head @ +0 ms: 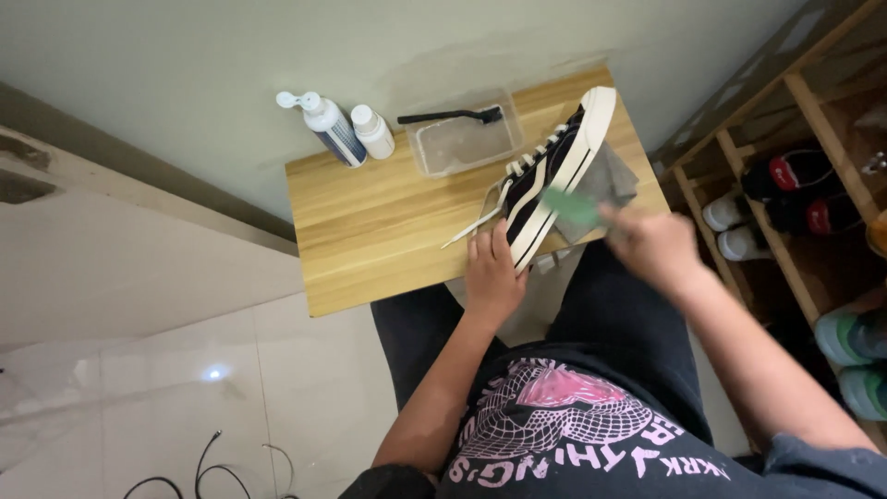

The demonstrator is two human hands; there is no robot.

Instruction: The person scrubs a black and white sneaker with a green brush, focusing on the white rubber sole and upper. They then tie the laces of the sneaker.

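A black sneaker (552, 166) with a white sole and white laces lies on its side on a small wooden table (388, 222). My left hand (492, 270) grips its heel end at the table's front edge. My right hand (651, 245) holds a green brush (571, 207), blurred, against the sneaker's white sole. A grey cloth (614, 180) lies under the sneaker at the table's right side.
A clear plastic tub (462, 143) with a black brush (453, 116) across its rim stands at the back of the table. Two white bottles (346, 129) stand to its left. A wooden shoe rack (813, 203) with several shoes stands to the right. Cables lie on the tiled floor (208, 467).
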